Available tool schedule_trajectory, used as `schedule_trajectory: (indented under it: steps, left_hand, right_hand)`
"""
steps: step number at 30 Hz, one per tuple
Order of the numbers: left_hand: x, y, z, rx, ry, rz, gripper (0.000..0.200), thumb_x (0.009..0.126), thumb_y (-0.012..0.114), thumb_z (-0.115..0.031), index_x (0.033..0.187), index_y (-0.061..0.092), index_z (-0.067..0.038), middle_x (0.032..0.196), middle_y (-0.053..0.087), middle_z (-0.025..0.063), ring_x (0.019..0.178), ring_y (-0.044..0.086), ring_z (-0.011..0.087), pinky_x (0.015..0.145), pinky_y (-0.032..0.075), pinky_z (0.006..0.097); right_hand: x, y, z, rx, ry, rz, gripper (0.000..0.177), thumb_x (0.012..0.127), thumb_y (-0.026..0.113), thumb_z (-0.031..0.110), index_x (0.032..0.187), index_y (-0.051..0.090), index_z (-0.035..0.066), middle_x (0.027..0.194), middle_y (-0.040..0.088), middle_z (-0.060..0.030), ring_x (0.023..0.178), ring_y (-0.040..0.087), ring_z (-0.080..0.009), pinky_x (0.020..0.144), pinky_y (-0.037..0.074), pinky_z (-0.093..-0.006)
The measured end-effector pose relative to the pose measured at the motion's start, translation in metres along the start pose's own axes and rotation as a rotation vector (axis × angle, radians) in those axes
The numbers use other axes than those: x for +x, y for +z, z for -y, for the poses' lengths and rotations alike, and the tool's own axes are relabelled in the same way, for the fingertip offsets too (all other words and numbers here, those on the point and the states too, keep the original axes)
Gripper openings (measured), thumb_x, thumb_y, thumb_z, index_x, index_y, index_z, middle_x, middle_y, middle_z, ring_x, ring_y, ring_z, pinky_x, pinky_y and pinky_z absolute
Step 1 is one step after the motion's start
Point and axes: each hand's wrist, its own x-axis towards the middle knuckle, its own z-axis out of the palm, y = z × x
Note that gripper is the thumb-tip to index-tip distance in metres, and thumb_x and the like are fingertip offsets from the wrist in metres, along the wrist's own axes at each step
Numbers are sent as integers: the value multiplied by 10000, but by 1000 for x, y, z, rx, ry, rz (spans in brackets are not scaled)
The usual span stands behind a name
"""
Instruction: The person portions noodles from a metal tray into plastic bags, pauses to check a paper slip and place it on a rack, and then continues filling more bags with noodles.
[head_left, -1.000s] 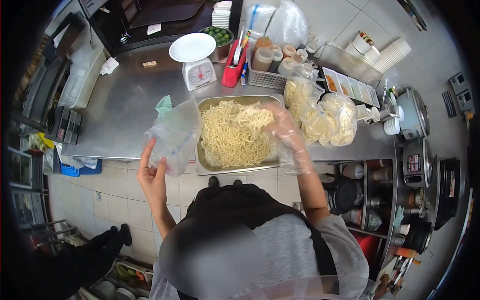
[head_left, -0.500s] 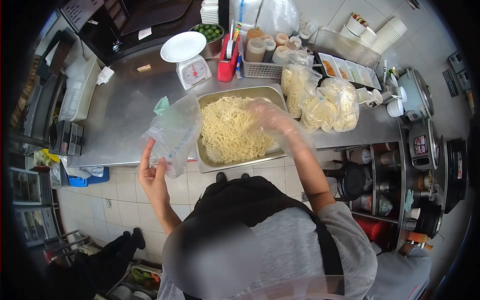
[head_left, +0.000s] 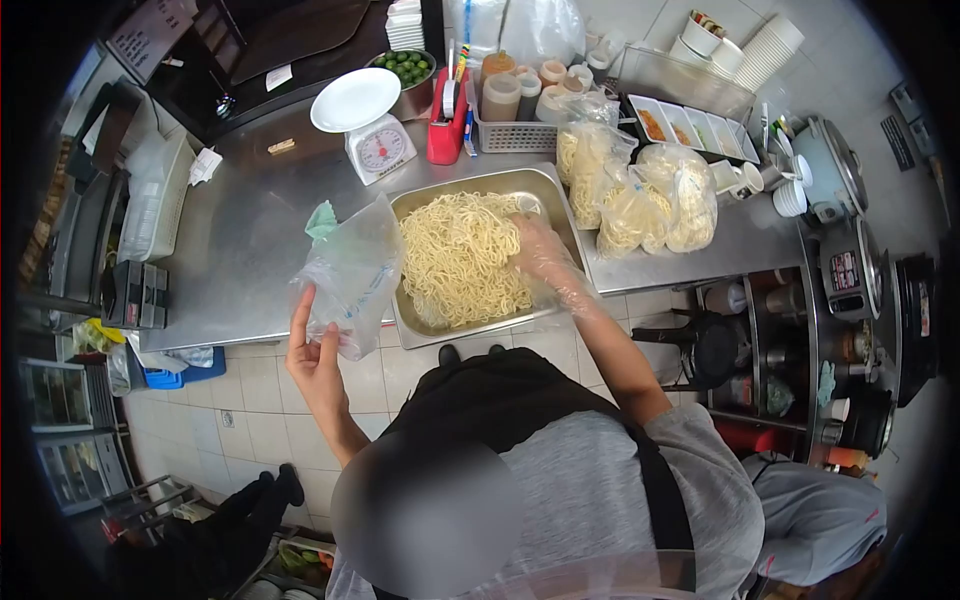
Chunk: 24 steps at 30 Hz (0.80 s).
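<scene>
My left hand (head_left: 318, 350) pinches the edge of a clear plastic bag (head_left: 358, 265) with faint blue print, held up left of the tray. The index finger points upward along the bag. My right hand (head_left: 545, 252), in a clear plastic glove, is at the right side of a heap of yellow noodles (head_left: 455, 255), its fingers curled into them and partly hidden. The noodles lie in a rectangular metal tray (head_left: 566, 215) at the counter's front edge. Just behind the bag is a crumpled pale green plastic piece (head_left: 321, 220).
Several bags of noodles (head_left: 690, 200) stand right of the tray. Behind it are a white dial scale (head_left: 380, 150), a red tape dispenser (head_left: 447, 125) and a grey basket (head_left: 515, 137) of sauce bottles. Another person's legs (head_left: 250, 510) show at lower left, a grey-clothed person (head_left: 820, 515) at lower right.
My right hand has moved slightly down to the right edge of the noodle heap and is less blurred. My left hand still holds the bag. The view has shifted a little.
</scene>
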Motion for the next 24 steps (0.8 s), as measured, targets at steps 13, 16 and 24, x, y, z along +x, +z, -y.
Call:
schedule_trajectory:
  steps: [13, 16, 24]
  left_hand:
    - [7, 10, -7, 4, 10, 53, 474, 797, 497, 104, 1266, 475, 36, 1288, 518, 101, 797, 582, 55, 703, 470, 192]
    - [5, 8, -7, 6, 1, 41, 469, 797, 498, 102, 1261, 481, 36, 1285, 520, 102, 792, 581, 55, 703, 469, 194]
    - [2, 0, -3, 32, -14, 5, 476, 796, 490, 102, 1266, 485, 24, 1294, 504, 115, 863, 591, 85, 735, 470, 201]
  right_hand:
    - [-43, -157, 62, 1161, -456, -234, 561, 661, 661, -78, 1194, 494, -22, 1043, 609, -77, 947, 594, -127, 835, 494, -256]
    - [-53, -174, 86, 1187, -447, -355, 579, 665, 640, -121, 1213, 481, -18, 1080, 609, -108, 984, 600, -162, 865, 506, -283]
    - [-38, -137, 83, 1148, -345, -229, 578, 682, 621, -105, 1229, 485, 24, 1128, 575, -97, 1039, 573, -189, 913, 465, -313]
